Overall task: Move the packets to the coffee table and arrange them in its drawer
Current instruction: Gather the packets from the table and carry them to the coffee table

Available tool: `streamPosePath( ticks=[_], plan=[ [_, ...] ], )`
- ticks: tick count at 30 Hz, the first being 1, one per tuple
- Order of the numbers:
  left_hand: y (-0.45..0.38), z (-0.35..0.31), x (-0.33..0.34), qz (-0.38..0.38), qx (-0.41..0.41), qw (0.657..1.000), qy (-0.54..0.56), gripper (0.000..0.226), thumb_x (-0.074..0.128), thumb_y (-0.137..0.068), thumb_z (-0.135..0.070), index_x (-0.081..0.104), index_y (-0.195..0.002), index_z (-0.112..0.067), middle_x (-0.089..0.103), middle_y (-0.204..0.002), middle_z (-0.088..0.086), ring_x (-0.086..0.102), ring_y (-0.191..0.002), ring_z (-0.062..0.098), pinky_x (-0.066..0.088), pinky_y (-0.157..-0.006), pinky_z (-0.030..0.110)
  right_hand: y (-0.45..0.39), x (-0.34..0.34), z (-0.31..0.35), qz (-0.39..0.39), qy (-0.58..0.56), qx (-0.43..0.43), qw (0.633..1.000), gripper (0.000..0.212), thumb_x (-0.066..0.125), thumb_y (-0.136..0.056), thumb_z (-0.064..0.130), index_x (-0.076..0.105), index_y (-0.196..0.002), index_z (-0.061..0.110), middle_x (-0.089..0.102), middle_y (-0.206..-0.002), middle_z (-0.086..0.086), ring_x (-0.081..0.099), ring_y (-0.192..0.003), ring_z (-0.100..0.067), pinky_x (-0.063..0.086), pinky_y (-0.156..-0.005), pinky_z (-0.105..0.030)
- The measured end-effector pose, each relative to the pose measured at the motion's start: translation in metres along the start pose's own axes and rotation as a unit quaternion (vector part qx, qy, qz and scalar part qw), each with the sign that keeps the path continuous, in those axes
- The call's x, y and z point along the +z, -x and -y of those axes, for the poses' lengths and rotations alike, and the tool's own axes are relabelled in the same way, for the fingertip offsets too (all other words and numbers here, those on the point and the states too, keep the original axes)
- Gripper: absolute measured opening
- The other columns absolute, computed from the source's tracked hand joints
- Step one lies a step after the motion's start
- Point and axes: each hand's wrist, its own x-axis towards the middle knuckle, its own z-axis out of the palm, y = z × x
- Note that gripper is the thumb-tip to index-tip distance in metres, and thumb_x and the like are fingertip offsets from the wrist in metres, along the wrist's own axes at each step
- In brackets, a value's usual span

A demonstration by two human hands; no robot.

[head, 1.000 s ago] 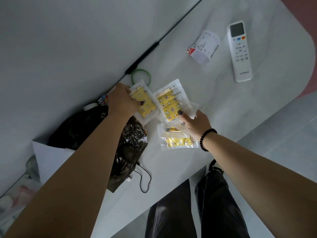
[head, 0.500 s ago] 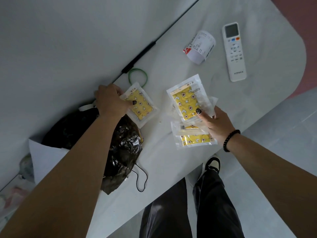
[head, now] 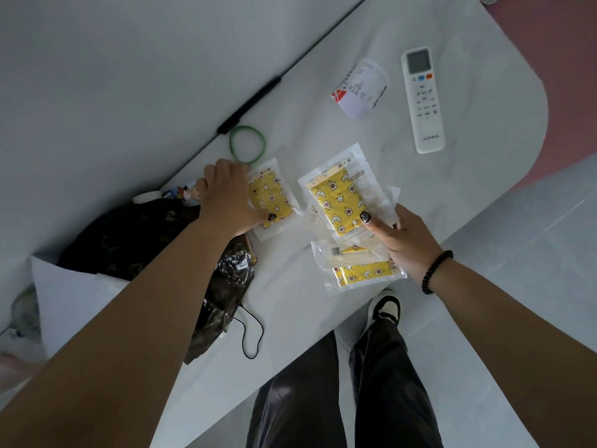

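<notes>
Several clear packets with yellow star-patterned contents lie on a white table point(head: 323, 318). My left hand point(head: 227, 198) grips the left packet point(head: 271, 197) by its edge, thumb on top. My right hand point(head: 400, 236) holds a small stack of packets point(head: 339, 198), thumb pressed on the top one. Another packet point(head: 361, 271) lies flat just below that stack, partly under my right hand. No coffee table or drawer is in view.
A black plastic bag point(head: 223, 286) and a thin black cord point(head: 252, 334) lie by my left forearm. A green rubber band point(head: 247, 144), a paper receipt point(head: 360, 88) and a white remote point(head: 423, 98) sit farther back. The table's edge runs along my legs.
My two hands have drawn apart: the right hand has carried its packets to the right, away from the left packet. The left hand has kept its hold.
</notes>
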Motion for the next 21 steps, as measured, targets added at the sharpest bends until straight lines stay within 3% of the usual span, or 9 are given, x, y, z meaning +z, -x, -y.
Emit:
streamPosePath(
  ticks=[6,8,11,13,14,15,17,19,21],
  plan=[
    [-0.025,-0.016,-0.011,0.054,0.019,0.995,-0.085,0.087,0.08,-0.062,-0.055,0.043,-0.125,-0.01,0.048,-0.127,0.012,0.043,-0.121,0.031,0.033,-0.098,0.044,0.007,-0.008,-0.003,-0.003,0.011,0.005,1.0,0.034,0.06,-0.081,0.046,0.062,-0.108,0.026,0.072,-0.103,-0.011,0.066,-0.085,-0.037,0.055,-0.085,-0.046],
    [-0.02,-0.014,-0.013,0.051,0.027,0.998,-0.001,0.073,0.079,-0.066,-0.051,0.047,-0.118,-0.011,0.056,-0.118,0.009,0.051,-0.111,0.029,0.037,-0.092,0.04,0.011,-0.008,-0.004,0.0,0.014,0.01,1.0,0.037,0.059,-0.078,0.048,0.062,-0.107,0.025,0.071,-0.103,-0.015,0.064,-0.08,-0.036,0.055,-0.08,-0.045],
    [0.003,-0.012,-0.024,0.025,0.025,0.977,0.209,0.047,0.079,-0.072,-0.04,0.047,-0.093,-0.013,0.054,-0.089,0.0,0.05,-0.083,0.02,0.034,-0.063,0.029,0.017,-0.006,-0.001,0.011,0.004,0.003,1.0,0.043,0.06,-0.08,0.047,0.062,-0.114,0.02,0.071,-0.104,-0.011,0.063,-0.095,-0.045,0.052,-0.082,-0.058],
    [0.024,-0.017,-0.035,0.013,0.016,0.953,0.302,0.042,0.081,-0.071,-0.033,0.049,-0.093,-0.015,0.054,-0.084,-0.006,0.049,-0.073,0.013,0.036,-0.055,0.021,0.018,-0.01,0.002,0.028,0.001,-0.008,1.0,0.042,0.058,-0.082,0.044,0.062,-0.115,0.019,0.074,-0.097,-0.003,0.07,-0.081,-0.029,0.057,-0.076,-0.046],
    [0.034,-0.019,-0.038,0.017,0.001,0.934,0.357,0.042,0.082,-0.07,-0.028,0.051,-0.096,-0.016,0.058,-0.085,-0.007,0.053,-0.072,0.01,0.041,-0.056,0.017,0.019,-0.012,0.005,0.035,0.007,-0.015,0.999,0.035,0.058,-0.085,0.041,0.062,-0.112,0.018,0.074,-0.086,0.004,0.066,-0.063,-0.015,0.058,-0.063,-0.034],
    [0.043,-0.023,-0.041,0.03,-0.019,0.903,0.428,0.044,0.083,-0.068,-0.024,0.053,-0.098,-0.015,0.063,-0.088,-0.006,0.058,-0.075,0.01,0.047,-0.061,0.015,0.02,-0.014,0.008,0.036,0.007,-0.017,0.999,0.024,0.057,-0.088,0.036,0.062,-0.105,0.019,0.072,-0.073,0.011,0.057,-0.05,-0.005,0.049,-0.051,-0.02],
    [0.061,-0.032,-0.042,0.075,-0.058,0.798,0.595,0.043,0.082,-0.064,-0.018,0.06,-0.101,-0.012,0.071,-0.094,0.002,0.068,-0.086,0.019,0.055,-0.079,0.029,0.024,-0.018,0.012,0.048,-0.004,-0.014,0.999,0.01,0.058,-0.09,0.031,0.061,-0.097,0.025,0.072,-0.074,0.018,0.063,-0.057,-0.002,0.048,-0.055,-0.014],
    [0.075,-0.044,-0.036,0.109,-0.097,0.661,0.736,0.037,0.072,-0.069,-0.015,0.066,-0.105,-0.01,0.073,-0.102,0.006,0.069,-0.096,0.023,0.054,-0.086,0.041,0.025,-0.017,0.016,0.069,0.004,-0.019,0.997,0.024,0.06,-0.087,0.04,0.064,-0.105,0.024,0.074,-0.097,0.01,0.068,-0.09,-0.025,0.056,-0.078,-0.04],
    [0.083,-0.058,-0.034,0.155,-0.113,0.529,0.827,0.03,0.06,-0.08,-0.023,0.069,-0.107,-0.014,0.07,-0.113,0.008,0.066,-0.106,0.023,0.054,-0.089,0.042,0.025,-0.018,0.02,0.075,0.006,-0.022,0.997,0.031,0.061,-0.084,0.042,0.065,-0.108,0.023,0.073,-0.103,0.007,0.067,-0.098,-0.022,0.052,-0.092,-0.041]
  ],
)
